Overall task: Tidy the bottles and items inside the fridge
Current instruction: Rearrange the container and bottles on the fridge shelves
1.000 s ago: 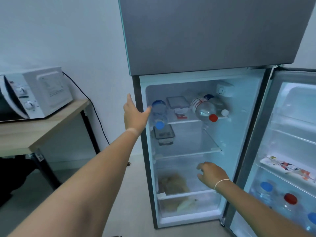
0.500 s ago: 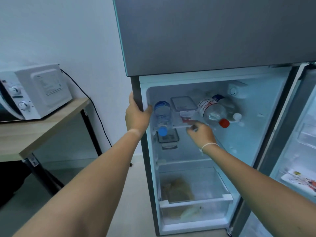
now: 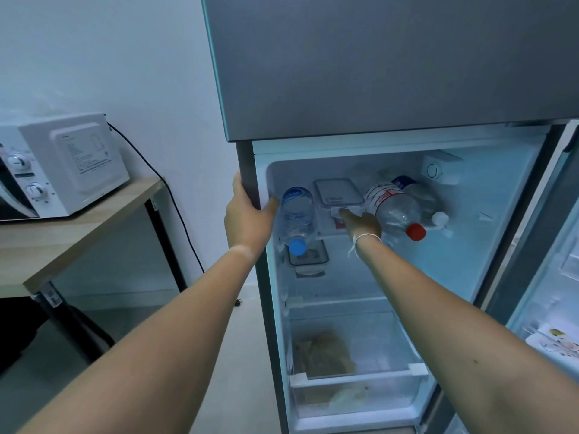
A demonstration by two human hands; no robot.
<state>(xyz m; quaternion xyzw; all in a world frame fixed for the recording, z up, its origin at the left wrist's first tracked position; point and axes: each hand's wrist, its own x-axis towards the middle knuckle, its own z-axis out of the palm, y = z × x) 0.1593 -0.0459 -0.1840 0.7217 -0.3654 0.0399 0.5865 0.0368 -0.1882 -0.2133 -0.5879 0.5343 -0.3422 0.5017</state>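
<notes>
Two fingers (image 3: 344,213) against small box (image 3: 340,218).

Four bottles (image 3: 297,214), two containers (image 3: 338,191), one microwave (image 3: 62,164).

We note the fridge (image 3: 376,73) right of the table (image 3: 78,220), which carries a microwave (image 3: 62,164). On the top shelf (image 3: 329,236): one bottle (image 3: 297,214) lying at left, a box (image 3: 338,191) in the middle, another bottle (image 3: 394,205) lying at right. A second box (image 3: 308,255) sits below the shelf. The drawer (image 3: 360,389) lies at the bottom. The door (image 3: 548,245) stands open at right.
</notes>
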